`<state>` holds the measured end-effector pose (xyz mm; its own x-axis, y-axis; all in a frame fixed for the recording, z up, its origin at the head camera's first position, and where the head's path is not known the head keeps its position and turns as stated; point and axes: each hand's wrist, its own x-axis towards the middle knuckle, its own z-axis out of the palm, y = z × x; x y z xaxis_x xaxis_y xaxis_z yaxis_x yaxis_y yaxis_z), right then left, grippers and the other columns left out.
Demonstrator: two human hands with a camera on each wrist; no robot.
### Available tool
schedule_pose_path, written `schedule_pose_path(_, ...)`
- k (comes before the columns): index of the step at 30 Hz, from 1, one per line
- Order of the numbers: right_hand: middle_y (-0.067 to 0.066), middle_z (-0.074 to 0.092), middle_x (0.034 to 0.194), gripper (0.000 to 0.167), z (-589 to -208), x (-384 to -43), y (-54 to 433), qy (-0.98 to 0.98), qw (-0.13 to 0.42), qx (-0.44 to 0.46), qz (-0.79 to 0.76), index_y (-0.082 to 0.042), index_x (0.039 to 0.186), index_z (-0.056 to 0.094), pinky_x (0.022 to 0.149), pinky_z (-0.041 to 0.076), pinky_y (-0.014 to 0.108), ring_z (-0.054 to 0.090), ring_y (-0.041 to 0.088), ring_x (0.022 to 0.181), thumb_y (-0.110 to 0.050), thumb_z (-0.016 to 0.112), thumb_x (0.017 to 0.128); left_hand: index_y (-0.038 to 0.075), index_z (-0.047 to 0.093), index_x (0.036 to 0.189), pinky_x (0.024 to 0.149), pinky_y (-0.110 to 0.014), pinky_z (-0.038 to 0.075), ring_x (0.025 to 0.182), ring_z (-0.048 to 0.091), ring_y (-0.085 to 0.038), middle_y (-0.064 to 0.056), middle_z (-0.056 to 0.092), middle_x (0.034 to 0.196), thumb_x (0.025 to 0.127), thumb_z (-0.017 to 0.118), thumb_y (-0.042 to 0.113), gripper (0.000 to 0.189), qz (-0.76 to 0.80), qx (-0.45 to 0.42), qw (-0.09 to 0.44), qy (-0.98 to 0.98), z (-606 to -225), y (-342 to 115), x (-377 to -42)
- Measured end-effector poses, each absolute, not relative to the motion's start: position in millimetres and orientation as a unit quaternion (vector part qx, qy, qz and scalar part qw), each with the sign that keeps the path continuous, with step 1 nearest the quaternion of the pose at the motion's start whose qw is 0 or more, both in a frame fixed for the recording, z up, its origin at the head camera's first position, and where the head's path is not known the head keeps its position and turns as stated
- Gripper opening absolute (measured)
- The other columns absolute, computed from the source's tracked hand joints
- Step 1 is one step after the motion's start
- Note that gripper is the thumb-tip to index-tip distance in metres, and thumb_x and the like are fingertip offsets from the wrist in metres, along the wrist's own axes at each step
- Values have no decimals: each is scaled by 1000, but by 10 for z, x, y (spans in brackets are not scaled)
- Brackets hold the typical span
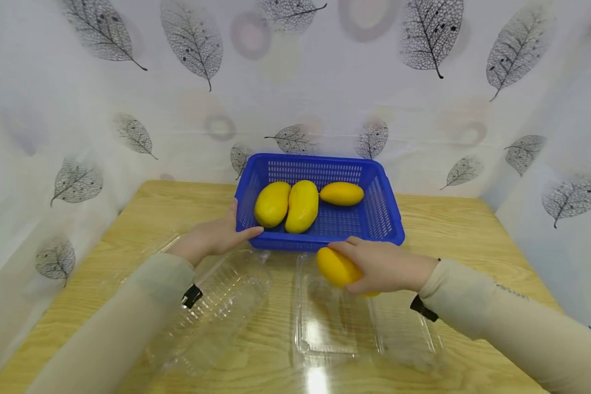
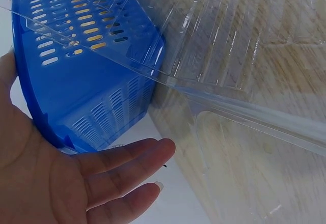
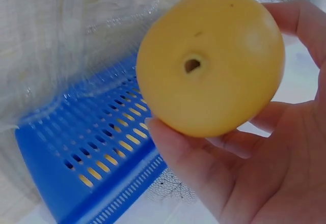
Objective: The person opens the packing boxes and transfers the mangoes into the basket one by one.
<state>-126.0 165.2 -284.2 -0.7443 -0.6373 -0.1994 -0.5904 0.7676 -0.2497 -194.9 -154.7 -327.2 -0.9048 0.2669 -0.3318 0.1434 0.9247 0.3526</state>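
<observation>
My right hand (image 1: 380, 264) grips a yellow mango (image 1: 336, 267) just in front of the blue plastic basket (image 1: 320, 239), above a clear plastic clamshell box (image 1: 325, 336) that lies unfolded. In the right wrist view, the fingers and thumb curl round the mango (image 3: 209, 81), and a small dark stem hole faces the camera. My left hand (image 1: 218, 234) rests at the basket's front left corner, with its thumb on the rim. Its fingers (image 2: 127, 165) stretch out along the outside in the left wrist view. Inside the basket lie three mangoes (image 1: 302, 207).
Another clear clamshell box (image 1: 216, 306) lies on the wooden table (image 1: 473, 235), below the left hand. Behind and beside the table hangs a pale leaf-print cloth (image 1: 325, 82). The basket stands near the table's back edge.
</observation>
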Motion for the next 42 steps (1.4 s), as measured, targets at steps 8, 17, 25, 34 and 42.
schedule_pose_path(8,4,54,109,70,-2738,-1291,1634,929,134,-338,-71,-8,136,45,63,45,29,50,12,77,-30,71,75,-3,-19,143,93,-56,37,124,38,-45,-30,16,147,80,24,81,113,165,109,185,963,-3258,-1571,-1955)
schedule_pose_path(17,4,53,114,72,-2613,-1378,1613,924,133,-353,-62,-8,138,43,69,46,33,52,14,81,-31,71,75,-3,-20,142,94,-57,36,124,38,-47,-30,13,148,78,23,83,115,169,108,186,962,-3254,-1586,-1951)
schedule_pose_path(25,6,53,122,73,-2496,-1518,1629,922,117,-364,-66,-9,140,40,76,47,36,54,16,88,-30,69,76,0,-20,143,94,-57,36,123,40,-47,-29,17,147,74,22,86,118,168,99,195,961,-3223,-1575,-1942)
schedule_pose_path(34,5,52,124,73,-2449,-1628,1710,919,119,-369,-68,-11,141,40,79,45,37,53,16,94,-30,69,77,0,-20,143,95,-56,36,123,40,-45,-27,15,149,76,23,84,116,166,103,199,960,-3271,-1530,-1941)
schedule_pose_path(42,7,50,130,76,-2449,-1741,1734,922,92,-371,-57,-11,141,39,78,45,39,53,19,97,-31,69,75,1,-21,143,93,-56,37,122,41,-46,-27,20,147,79,24,81,112,161,96,201,962,-3276,-1542,-1943)
